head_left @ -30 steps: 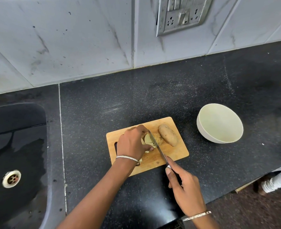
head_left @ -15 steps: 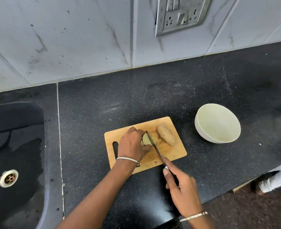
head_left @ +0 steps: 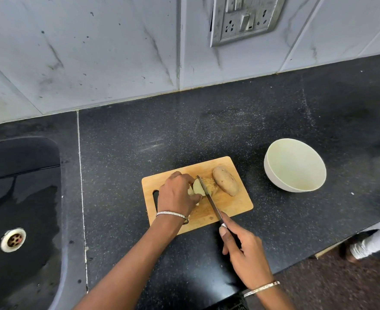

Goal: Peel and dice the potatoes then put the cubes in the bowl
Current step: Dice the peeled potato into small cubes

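Jutting rightward from the left hand (head_left: 177,194) grip, potato (head_left: 197,187) touches knife (head_left: 209,199).

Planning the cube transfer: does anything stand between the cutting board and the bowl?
Nothing visible does. Only counter lies between the cutting board and the bowl; the unpeeled potato sits on the board's right end.
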`<state>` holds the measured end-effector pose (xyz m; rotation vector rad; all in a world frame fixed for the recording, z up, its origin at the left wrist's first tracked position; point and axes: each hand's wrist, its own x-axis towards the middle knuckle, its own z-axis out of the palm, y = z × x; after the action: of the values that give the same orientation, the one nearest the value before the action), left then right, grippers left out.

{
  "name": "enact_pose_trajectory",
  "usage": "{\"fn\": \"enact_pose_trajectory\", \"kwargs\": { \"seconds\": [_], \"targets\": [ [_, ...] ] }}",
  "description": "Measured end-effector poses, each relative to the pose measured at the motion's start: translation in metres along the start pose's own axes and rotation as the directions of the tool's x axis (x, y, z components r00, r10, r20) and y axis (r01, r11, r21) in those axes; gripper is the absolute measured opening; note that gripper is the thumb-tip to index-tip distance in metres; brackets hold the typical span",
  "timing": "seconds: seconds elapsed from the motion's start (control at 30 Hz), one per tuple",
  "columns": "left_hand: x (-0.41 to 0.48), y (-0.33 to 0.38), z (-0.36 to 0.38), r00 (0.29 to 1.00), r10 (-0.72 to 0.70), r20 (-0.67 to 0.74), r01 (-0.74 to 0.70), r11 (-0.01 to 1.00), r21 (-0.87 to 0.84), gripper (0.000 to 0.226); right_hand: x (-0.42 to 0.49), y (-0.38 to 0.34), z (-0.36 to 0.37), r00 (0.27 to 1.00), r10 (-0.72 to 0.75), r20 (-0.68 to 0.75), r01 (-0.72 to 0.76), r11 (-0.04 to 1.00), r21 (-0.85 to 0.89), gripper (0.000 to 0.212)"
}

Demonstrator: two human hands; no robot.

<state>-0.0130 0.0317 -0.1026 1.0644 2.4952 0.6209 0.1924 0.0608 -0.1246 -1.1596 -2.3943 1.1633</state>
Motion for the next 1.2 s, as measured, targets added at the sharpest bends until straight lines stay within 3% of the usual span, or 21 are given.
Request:
{"fn": "enact_pose_trajectory", "kwargs": {
  "seconds": [0.27, 0.5, 0.6, 0.77, 0.97, 1.2],
  "targets": [
    [0.003, -0.003, -0.001, 0.999, -0.025, 0.020, 0.026, 0.998, -0.054, 0.044, -0.002, -0.002, 0.010, 0.998, -0.026, 0.063, 0.033, 0.993, -0.113, 0.048],
    [0.000, -0.002, -0.002, 1.000, 0.021, 0.000, -0.021, 0.998, -0.055, 0.049, -0.002, -0.011, 0.002, 0.998, -0.048, -0.028, 0.049, 0.999, 0.005, 0.043],
    [0.000, -0.001, -0.002, 1.000, 0.018, -0.004, -0.018, 0.999, -0.043, 0.044, -0.001, -0.012, 0.004, 0.998, -0.057, -0.002, 0.057, 0.998, -0.004, 0.043],
    [0.001, -0.002, -0.002, 1.000, -0.006, -0.007, 0.005, 0.998, -0.058, 0.042, 0.002, -0.009, 0.005, 1.000, 0.002, 0.002, -0.002, 0.998, -0.065, 0.048],
    [0.000, -0.002, -0.002, 0.999, -0.037, -0.007, 0.036, 0.997, -0.067, 0.040, 0.006, -0.022, -0.003, 1.000, 0.009, 0.026, -0.001, 0.954, -0.299, 0.054],
    [0.000, -0.002, 0.000, 0.999, -0.042, -0.001, 0.042, 0.996, -0.078, 0.037, 0.006, -0.025, 0.006, 0.996, -0.047, 0.072, 0.068, 0.944, -0.322, 0.047]
  ]
}}
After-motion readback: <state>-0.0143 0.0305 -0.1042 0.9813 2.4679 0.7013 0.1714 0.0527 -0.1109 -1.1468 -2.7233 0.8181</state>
